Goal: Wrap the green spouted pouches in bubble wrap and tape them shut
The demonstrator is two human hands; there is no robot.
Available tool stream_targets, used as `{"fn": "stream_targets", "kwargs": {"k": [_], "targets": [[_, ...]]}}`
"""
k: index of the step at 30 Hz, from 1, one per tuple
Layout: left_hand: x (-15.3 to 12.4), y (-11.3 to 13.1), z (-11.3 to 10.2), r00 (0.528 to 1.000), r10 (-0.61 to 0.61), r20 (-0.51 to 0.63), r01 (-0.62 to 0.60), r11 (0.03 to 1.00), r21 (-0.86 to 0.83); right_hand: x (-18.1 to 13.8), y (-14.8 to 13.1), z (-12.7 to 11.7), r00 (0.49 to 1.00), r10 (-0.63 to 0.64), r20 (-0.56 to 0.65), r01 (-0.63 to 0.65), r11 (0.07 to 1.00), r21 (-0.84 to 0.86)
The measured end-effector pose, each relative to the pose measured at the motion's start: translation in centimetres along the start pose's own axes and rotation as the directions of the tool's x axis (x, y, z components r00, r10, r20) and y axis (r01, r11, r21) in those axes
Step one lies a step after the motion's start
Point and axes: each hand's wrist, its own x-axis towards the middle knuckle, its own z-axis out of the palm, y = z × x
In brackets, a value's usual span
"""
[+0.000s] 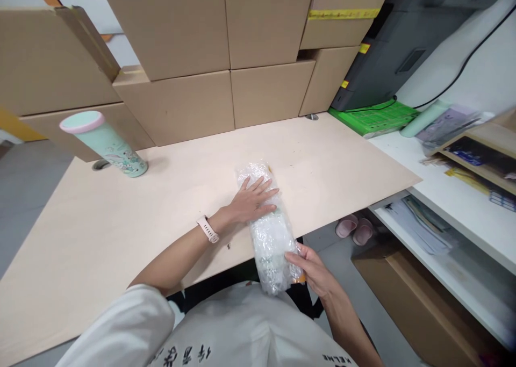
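A long, flat package in clear bubble wrap (272,238) lies over the table's front edge, its near end overhanging toward my body. What is inside shows only as pale shapes, with a bit of orange at the near right corner. My left hand (252,200) rests flat on the far half of the package, fingers spread. With the thumb on top and the fingers mostly hidden beneath, my right hand (308,265) grips the package's near right edge.
A mint-green tumbler (115,146) with a pink rim stands at the table's left. Stacked cardboard boxes (193,106) line the back of the wooden tabletop (181,184). On the right are a green crate (374,117), a white shelf (455,206) and pink slippers (346,225) on the floor.
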Motion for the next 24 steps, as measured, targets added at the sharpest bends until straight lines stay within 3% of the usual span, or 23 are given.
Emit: {"fn": "stream_targets", "kwargs": {"k": [6,10,13,16,18,20,24], "targets": [[-1.1,0.5,-1.1,0.999,-0.007,0.036,0.01,0.995,-0.1,-1.3,-0.3,1.3,0.994,-0.103,0.021,0.105,0.992,-0.072],[-3.2,0.6,-4.0,0.998,0.036,0.059,-0.009,0.915,-0.403,-1.6,-1.5,1.9,0.959,-0.271,0.08,0.282,0.936,-0.21],[-5.0,0.9,-5.6,0.999,0.037,-0.011,-0.033,0.69,-0.723,-1.3,-2.9,2.4,0.897,-0.421,0.137,0.443,0.843,-0.307],[-6.3,1.6,-5.9,1.0,0.008,-0.02,-0.022,0.272,-0.962,-0.6,-4.5,3.2,0.815,-0.552,0.178,0.577,0.743,-0.338],[-6.8,2.1,-5.4,0.997,-0.037,-0.063,-0.062,0.027,-0.998,0.2,-5.3,3.9,0.785,-0.595,0.172,0.615,0.716,-0.33],[-7.2,2.6,-4.7,0.986,-0.115,-0.124,-0.134,-0.079,-0.988,1.3,-5.8,4.4,0.785,-0.605,0.129,0.609,0.719,-0.334],[-7.4,3.0,-2.8,0.95,-0.278,-0.143,-0.17,-0.075,-0.983,4.5,-6.0,5.2,0.825,-0.564,0.025,0.534,0.764,-0.362]]}}
